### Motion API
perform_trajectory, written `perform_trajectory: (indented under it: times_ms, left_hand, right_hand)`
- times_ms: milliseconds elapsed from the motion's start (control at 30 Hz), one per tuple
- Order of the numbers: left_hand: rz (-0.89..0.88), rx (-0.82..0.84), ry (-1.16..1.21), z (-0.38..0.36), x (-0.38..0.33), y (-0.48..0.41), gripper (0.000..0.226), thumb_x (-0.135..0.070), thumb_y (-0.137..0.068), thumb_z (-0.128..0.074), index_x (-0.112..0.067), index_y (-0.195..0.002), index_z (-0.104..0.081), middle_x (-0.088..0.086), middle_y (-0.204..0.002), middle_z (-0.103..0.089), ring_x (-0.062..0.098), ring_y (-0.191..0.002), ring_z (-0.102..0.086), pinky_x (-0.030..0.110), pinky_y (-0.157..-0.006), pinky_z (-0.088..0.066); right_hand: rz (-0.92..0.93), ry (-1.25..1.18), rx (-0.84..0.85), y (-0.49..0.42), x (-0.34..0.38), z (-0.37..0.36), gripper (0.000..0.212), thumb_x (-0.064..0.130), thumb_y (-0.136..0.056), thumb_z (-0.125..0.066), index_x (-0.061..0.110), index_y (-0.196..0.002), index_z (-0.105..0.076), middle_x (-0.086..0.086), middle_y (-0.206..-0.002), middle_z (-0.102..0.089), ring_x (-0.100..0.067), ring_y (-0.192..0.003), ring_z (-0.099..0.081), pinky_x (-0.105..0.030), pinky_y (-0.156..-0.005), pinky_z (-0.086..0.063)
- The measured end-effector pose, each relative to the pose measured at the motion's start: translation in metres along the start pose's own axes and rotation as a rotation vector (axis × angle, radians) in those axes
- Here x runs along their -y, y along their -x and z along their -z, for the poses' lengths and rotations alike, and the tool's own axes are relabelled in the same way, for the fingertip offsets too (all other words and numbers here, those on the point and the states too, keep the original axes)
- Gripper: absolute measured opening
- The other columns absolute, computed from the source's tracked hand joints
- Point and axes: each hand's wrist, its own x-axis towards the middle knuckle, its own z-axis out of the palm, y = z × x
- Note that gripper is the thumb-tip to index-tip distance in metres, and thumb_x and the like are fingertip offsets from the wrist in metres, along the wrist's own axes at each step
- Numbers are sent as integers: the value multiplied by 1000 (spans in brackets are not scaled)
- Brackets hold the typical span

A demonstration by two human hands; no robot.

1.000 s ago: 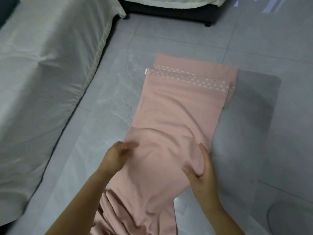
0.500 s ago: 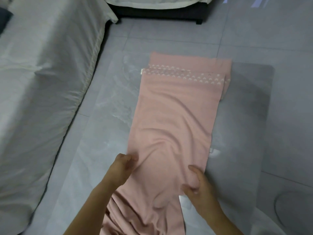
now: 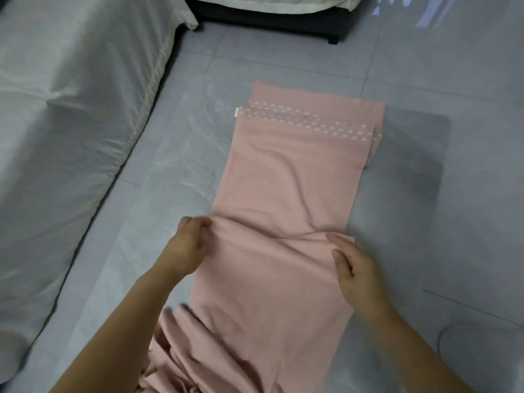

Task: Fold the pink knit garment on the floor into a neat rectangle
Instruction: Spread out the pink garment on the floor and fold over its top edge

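Pink knit garment [image 3: 286,194] is lying on the floor [image 3: 425,66]; left hand [image 3: 187,248] and right hand [image 3: 360,273] are pinching its edges; uneven pulling could be skewing the fold.

both hands [image 3: 187,245] [image 3: 360,273] shifted outward to garment [image 3: 286,194] edges; crease formed.

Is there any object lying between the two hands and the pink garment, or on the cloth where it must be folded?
Nothing visible does. The left hand pinches the pink garment at its left edge, and the right hand rests on its right edge. The cloth ahead lies bare.
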Motion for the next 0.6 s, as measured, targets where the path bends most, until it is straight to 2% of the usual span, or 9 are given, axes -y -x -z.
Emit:
perform_trajectory:
  times_ms: [100, 167, 267, 333, 400, 467, 533, 600]
  left_hand:
    - [-64, -154, -14, 11, -15, -17, 43, -3, -86, -46, -11, -128, -45, 11, -121, -41, 36, -90, -56, 41, -82, -47]
    - [-82, -218, -42, 14, -25, -32, 45, -3, -86, -43, -12, -130, -44, 13, -120, -41, 39, -88, -56, 45, -82, -47]
    - [6, -126, -182, 2, -30, -49, 55, -8, -86, -48, -18, -138, -36, 11, -137, -34, 40, -107, -51, 47, -91, -44]
    - [138, -31, -254, -12, -29, -52, 64, -22, -85, -56, -28, -143, -28, 7, -150, -17, 38, -125, -37, 48, -100, -37]
    - [218, -29, -221, -27, -29, -50, 71, -35, -83, -61, -34, -143, -23, 7, -153, -7, 37, -133, -26, 49, -106, -30]
    - [170, -112, -218, -39, -31, -48, 73, -42, -81, -62, -30, -143, -25, 9, -154, -10, 36, -135, -24, 48, -108, -27]
    - [115, -195, -184, -42, -36, -53, 71, -47, -81, -62, -24, -141, -31, 9, -151, -19, 37, -134, -26, 48, -108, -25]
    - [144, -236, -76, -39, -46, -67, 69, -49, -82, -60, -19, -138, -35, 10, -148, -27, 37, -132, -28, 48, -108, -26]
  right_hand:
    - [122, 164, -119, -20, 10, 9, 36, 18, -89, -47, 5, -119, -62, -23, -100, -62, -14, -90, -49, -15, -80, -37]
    - [152, 256, -136, -36, 12, 7, 44, 30, -89, -50, 6, -125, -57, -29, -107, -58, -24, -98, -48, -27, -82, -40]
    - [-2, 405, 80, -58, 5, 2, 70, 42, -82, -64, 13, -140, -39, -26, -133, -42, -38, -114, -50, -40, -88, -46]
    - [-52, 524, 183, -67, -5, 1, 76, 48, -80, -64, 19, -143, -34, -22, -134, -39, -40, -112, -51, -43, -87, -48]
    - [-1, 563, 85, -69, -14, 5, 68, 51, -79, -64, 23, -137, -43, -19, -116, -48, -40, -95, -57, -42, -75, -52]
    - [7, 537, -84, -71, -20, 12, 60, 47, -78, -66, 21, -130, -51, -17, -100, -49, -38, -81, -58, -41, -67, -53]
    - [-96, 472, -169, -78, -22, 18, 56, 43, -79, -66, 16, -127, -52, -19, -104, -50, -38, -88, -57, -43, -74, -52]
    - [-192, 386, -206, -92, -24, 22, 51, 41, -82, -63, 11, -122, -54, -18, -108, -52, -37, -96, -56, -44, -82, -49]
